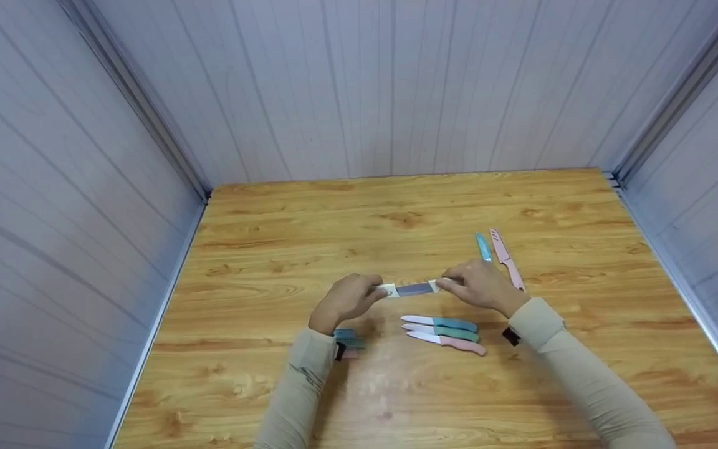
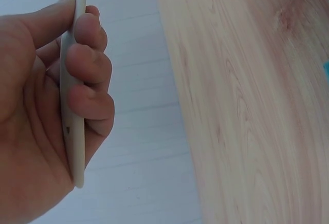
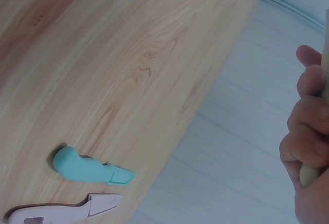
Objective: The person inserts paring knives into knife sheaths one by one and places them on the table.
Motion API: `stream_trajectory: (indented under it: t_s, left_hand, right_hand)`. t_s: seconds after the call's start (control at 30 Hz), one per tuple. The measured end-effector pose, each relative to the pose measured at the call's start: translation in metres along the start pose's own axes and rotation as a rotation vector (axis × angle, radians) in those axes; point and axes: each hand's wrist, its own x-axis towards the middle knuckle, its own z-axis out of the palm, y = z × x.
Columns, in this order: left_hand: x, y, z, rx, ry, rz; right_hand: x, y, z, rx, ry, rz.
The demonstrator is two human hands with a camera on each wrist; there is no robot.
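Observation:
My left hand (image 1: 348,298) grips a slim white piece (image 2: 73,95) that looks like a blade sheath, fingers curled round it and thumb against its edge. Level with it, my right hand (image 1: 485,285) holds a knife by its cream handle (image 3: 310,174), mostly hidden in the fingers. The knife's dark-looking blade (image 1: 414,289) spans the gap between both hands, above the table. Just nearer than the hands lie three bare white-bladed knives side by side: blue-handled (image 1: 455,324), green-handled (image 1: 457,335) and pink-handled (image 1: 464,345).
Beneath the left wrist, blue (image 1: 344,333), green (image 1: 353,343) and pink (image 1: 350,354) sheaths lie partly hidden. Beyond the right hand rest a sheathed pink knife (image 1: 500,245) and a sheathed blue knife (image 1: 482,244). Panelled walls (image 1: 359,87) border the wooden table (image 1: 272,237) at back and sides.

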Motion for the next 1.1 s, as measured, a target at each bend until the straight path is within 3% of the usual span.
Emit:
stream_trajectory:
  t_s: [0.27, 1.1]
  left_hand:
    - [0.0017, 0.0027, -0.0008, 0.024, 0.003, 0.000]
    - [0.0035, 0.0026, 0.0040, 0.036, 0.002, 0.000]
  right_hand:
    - [0.0019, -0.0023, -0.0009, -0.025, -0.014, 0.036]
    - [0.0089, -0.0049, 0.0030, 0.010, -0.007, -0.021]
